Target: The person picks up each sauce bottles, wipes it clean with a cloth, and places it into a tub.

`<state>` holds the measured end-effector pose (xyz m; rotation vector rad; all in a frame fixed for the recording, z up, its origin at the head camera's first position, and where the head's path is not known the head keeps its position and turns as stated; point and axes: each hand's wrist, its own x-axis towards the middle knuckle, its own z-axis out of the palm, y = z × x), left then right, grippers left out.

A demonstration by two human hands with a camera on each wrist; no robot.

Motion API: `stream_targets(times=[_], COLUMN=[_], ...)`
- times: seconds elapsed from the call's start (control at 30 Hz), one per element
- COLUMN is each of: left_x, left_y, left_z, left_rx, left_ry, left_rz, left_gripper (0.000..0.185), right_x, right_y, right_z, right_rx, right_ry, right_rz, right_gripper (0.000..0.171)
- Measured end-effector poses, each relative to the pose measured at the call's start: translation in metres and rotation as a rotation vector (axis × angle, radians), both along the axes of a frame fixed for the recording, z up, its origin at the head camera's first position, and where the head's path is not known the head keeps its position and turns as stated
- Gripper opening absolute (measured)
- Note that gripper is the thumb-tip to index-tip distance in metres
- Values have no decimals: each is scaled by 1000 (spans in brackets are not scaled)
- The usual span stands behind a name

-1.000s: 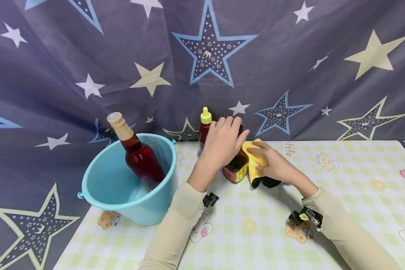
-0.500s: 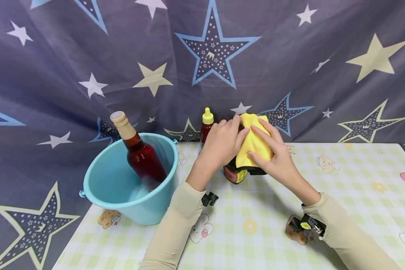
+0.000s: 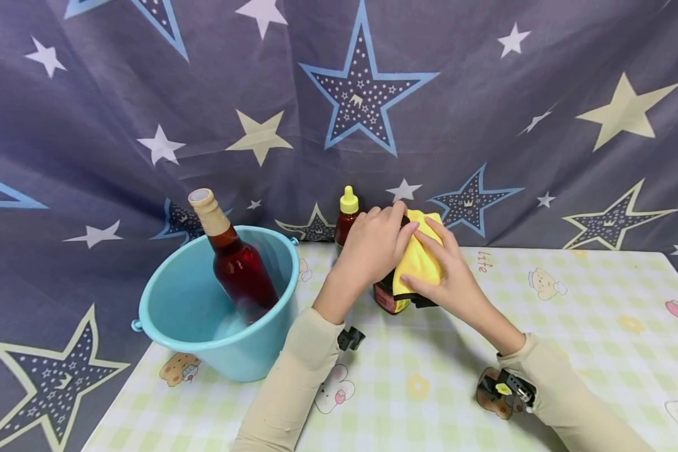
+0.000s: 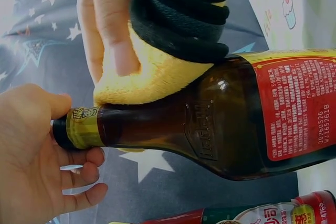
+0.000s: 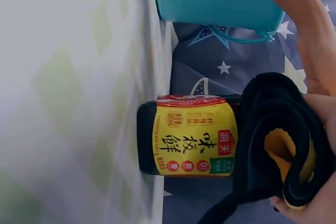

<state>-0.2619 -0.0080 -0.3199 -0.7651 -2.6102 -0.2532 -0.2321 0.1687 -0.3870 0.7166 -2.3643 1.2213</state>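
The yellow cloth (image 3: pixel 420 260) moves most: a second ago it is low beside the soy sauce bottle (image 4: pixel 236 121), near the table (image 3: pixel 401 414); now it is up against the bottle's neck and shoulder. The right hand (image 3: pixel 452 282) moves with it, gripping the folded cloth, fingers spread over the yellow side, black side showing beneath. The left hand (image 3: pixel 373 245) stays at the bottle's top, its thumb and fingers curled about the black cap (image 4: pixel 62 131).

The bottle stands on the table between the two hands, its yellow front label (image 5: pixel 194 137) facing the right wrist camera. With the cap held and the cloth touching glass, the work appears to be at the wiping stage, though how much of the surface is done cannot be told.

Just left of the bottle, partly hidden by the left hand, is a red sauce bottle with a yellow cap (image 3: pixel 348 203). Farther left, a light blue bucket (image 3: pixel 245 361) holds a leaning dark-red bottle (image 3: pixel 242 271).
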Motion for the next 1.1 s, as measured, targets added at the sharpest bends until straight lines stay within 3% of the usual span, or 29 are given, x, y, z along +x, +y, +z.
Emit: stream_targets(times=[0.43,0.8,1.1], left_x=[-1,-1,-2], left_y=[1,1,2], left_z=[-1,-2,-2], left_rx=[-16,-26,-22], left_ry=[-2,35,22], left_rz=[3,-3,-3], left_gripper=[37,38,38], right_x=[1,0,0], right_y=[2,3,3], right_z=[0,-1,-1], right_rx=[94,123,123], right_ry=[-29,-27,-21], right_rz=[-9,-21,-19], right_gripper=[74,72,72])
